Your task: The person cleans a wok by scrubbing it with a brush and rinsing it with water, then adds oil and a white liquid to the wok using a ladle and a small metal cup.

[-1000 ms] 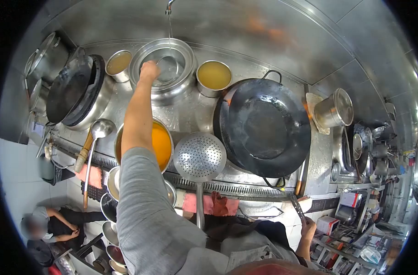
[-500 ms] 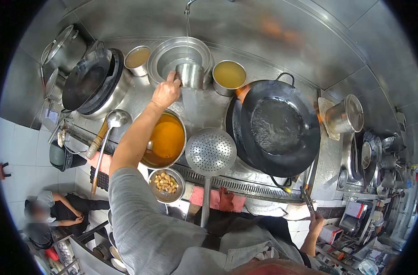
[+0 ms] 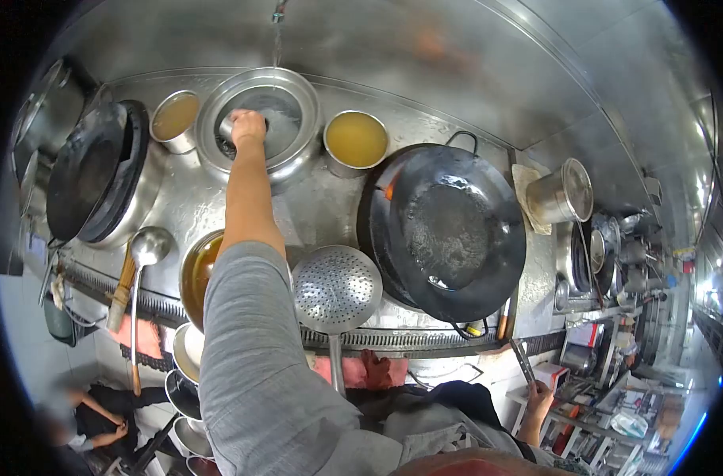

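Note:
My left hand (image 3: 248, 127) is closed on a metal cup (image 3: 226, 128), dipped into the water-filled metal basin (image 3: 306, 151); my fist partly hides it. Water runs from a faucet (image 3: 278, 14) into the basin. Metal cups of cloudy liquid (image 3: 176, 119) and yellow liquid (image 3: 356, 140) stand on either side. Low at the right, my right hand (image 3: 538, 394) grips a flat metal bar with small holes (image 3: 523, 361). Between my arms lies a perforated strainer (image 3: 337, 289). Beneath my left forearm a pot of orange-brown liquid (image 3: 192, 274) is partly covered.
A large black wok (image 3: 457, 238) with a little liquid sits at right. At left are another wok (image 3: 88, 170), a ladle (image 3: 151, 246) and a bamboo brush (image 3: 121, 293). A lidded pot (image 3: 560, 192) stands far right. Someone sits (image 3: 99, 420) at lower left.
My left hand has moved left and carried the cup down into the basin. The whole view has shifted, and my sleeve now hides the bowl of brown pieces. My right hand keeps its grip.

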Demonstrator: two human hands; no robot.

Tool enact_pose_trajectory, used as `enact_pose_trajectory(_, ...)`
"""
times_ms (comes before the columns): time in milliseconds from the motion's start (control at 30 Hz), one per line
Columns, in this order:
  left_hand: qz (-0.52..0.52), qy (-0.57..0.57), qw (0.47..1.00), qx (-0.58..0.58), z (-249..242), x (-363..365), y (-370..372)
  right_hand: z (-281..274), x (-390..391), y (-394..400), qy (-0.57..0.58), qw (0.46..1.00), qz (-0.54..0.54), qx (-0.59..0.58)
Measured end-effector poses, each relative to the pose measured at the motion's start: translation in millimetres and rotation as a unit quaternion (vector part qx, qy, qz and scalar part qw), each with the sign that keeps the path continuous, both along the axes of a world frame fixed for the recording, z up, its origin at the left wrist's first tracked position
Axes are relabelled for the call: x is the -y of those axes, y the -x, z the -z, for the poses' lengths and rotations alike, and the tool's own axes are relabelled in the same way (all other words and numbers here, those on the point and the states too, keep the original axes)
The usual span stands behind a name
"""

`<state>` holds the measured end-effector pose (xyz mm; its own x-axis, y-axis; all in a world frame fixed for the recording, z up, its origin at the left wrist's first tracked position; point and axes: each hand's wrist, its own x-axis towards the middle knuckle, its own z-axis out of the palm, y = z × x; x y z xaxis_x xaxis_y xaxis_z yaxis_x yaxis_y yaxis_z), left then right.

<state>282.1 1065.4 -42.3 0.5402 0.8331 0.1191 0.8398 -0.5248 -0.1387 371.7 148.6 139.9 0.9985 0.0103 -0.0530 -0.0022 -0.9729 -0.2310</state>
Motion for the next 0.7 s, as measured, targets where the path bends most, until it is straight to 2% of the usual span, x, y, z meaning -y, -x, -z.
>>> enact_pose_trajectory(33,0.007,0.002,1.0,0.001,15,-5,-9,0,6,3,0.002,1.0,0.007,0.001)
enact_pose_trajectory(100,0.034,0.078,0.996,-0.037,6,7,-14,4,9,9,0.008,0.999,0.001,0.035)
enact_pose_trajectory(167,0.024,0.103,0.994,0.001,-1,17,-20,1,7,15,0.011,0.999,0.029,0.012)
enact_pose_trajectory(233,-0.037,0.186,0.979,0.074,1,19,-21,0,0,20,-0.019,0.999,0.046,0.014)
enact_pose_trajectory(300,-0.023,0.171,0.982,0.075,-13,24,-16,3,2,20,-0.008,0.999,0.04,0.02)
enact_pose_trajectory(367,-0.073,0.183,0.973,0.122,-31,32,-1,-4,-3,19,-0.021,0.999,0.035,-0.003)
enact_pose_trajectory(400,-0.145,0.259,0.938,0.179,-32,21,3,1,1,18,-0.026,0.999,0.01,0.025)
enact_pose_trajectory(500,-0.161,0.284,0.928,0.181,-67,21,28,4,4,10,-0.066,0.997,0.031,0.025)
enact_pose_trajectory(533,-0.187,0.31,0.902,0.236,-80,27,36,12,15,5,-0.071,0.997,0.026,0.018)
enact_pose_trajectory(567,-0.186,0.3,0.907,0.232,-86,28,43,19,21,1,-0.107,0.994,0.022,0.031)
enact_pose_trajectory(633,-0.194,0.344,0.868,0.3,-91,26,58,23,29,-6,-0.107,0.994,0.001,0.025)
enact_pose_trajectory(667,-0.149,0.346,0.884,0.277,-105,31,65,28,31,-9,-0.172,0.985,0.009,0.015)
enact_pose_trajectory(700,-0.15,0.33,0.89,0.277,-123,43,72,33,33,-14,-0.191,0.981,0.012,0.015)
